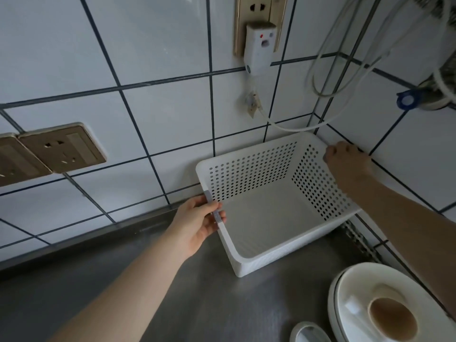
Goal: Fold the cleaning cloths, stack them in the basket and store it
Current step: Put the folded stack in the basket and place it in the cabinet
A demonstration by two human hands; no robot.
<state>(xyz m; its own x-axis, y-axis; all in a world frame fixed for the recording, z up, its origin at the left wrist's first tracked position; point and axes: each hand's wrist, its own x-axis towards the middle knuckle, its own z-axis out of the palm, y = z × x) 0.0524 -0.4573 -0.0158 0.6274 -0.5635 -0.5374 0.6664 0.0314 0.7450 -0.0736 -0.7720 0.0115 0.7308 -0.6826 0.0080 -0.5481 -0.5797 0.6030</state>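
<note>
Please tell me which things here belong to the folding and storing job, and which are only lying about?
Belong to the job:
white basket, with no cloths inside
left hand, gripping its left rim
right hand, holding its far right rim

Just lying about:
white appliance lid
wall sockets
white plug-in device

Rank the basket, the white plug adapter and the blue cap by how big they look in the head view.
Largest to smallest:
1. basket
2. white plug adapter
3. blue cap
The basket sits nearest the camera, but the gaps look too wide for that to change the order.

The basket (271, 218) sits on the counter (172, 292) in the wall corner, plates (394, 292) before it.
</note>
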